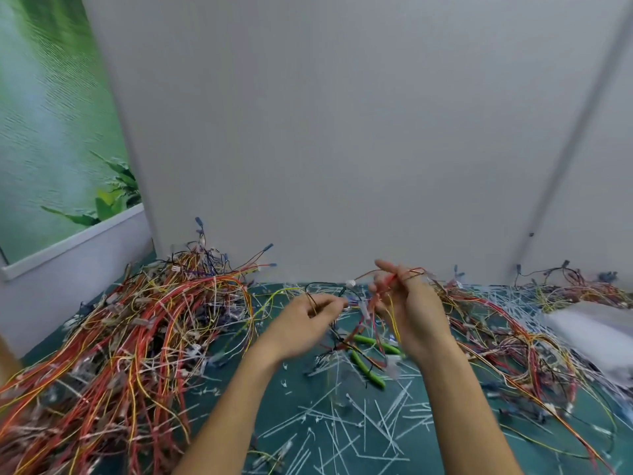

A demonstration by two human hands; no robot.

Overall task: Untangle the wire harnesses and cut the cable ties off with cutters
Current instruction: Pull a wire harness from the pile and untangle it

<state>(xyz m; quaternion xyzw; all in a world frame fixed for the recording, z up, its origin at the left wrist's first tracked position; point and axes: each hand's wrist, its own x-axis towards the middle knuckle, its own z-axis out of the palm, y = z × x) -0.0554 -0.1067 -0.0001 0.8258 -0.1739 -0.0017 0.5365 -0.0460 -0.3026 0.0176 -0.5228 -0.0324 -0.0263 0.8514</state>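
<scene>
Nearest to me, my two bare forearms point(233, 409) are reaching forward over the dark green tabletop point(291, 406). Around and between them, many cut white plastic cable ties point(342, 426) are lying scattered flat on the tabletop.

A little farther, between the two wrists, the green-handled cutters point(369, 369) are lying on the tabletop with the handles spread apart. No hand is touching them, and some loose wires are crossing over them.

Above the cutters, both hands are holding a thin wire harness of red, yellow and black wires point(379, 298) in the air. The left hand point(305, 318) is pinching a dark wire of it, with its fingers point(330, 305) curled close together. The right hand point(411, 313) is raised higher, with its fingers bent round a bundle of red wires and one finger pointing up. The hands are blurred, so I cannot tell which fingers are pressing.

To the left of the hands, a large tangled heap of red, orange and yellow wire harnesses point(137, 337) is lying on the tabletop and reaching to the near-left corner. To the right, a lower heap of similar harnesses point(513, 323) is spreading out. Beside it a white blurred object point(596, 334) is lying at the edge.

Behind everything, a plain grey wall panel point(342, 132) is standing. At far left, a green poster with leaves point(51, 132) is hanging.
</scene>
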